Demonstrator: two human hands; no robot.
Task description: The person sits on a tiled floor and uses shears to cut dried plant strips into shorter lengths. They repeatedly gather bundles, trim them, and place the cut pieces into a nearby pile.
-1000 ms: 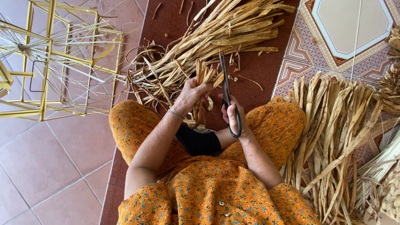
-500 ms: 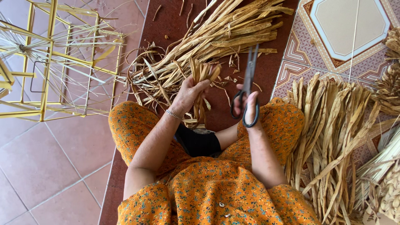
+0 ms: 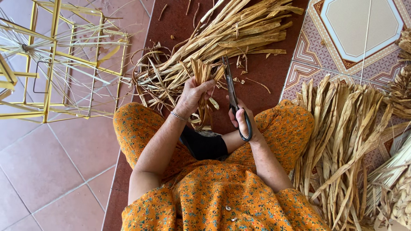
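left hand clenched round dry, light, brittle-looking straw bundle near its cut end, right hand gripping scissors.

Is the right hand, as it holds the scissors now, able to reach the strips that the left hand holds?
Probably yes. The right hand holds the scissors with the blades pointing up beside the strips in the left hand. Nothing lies between them.
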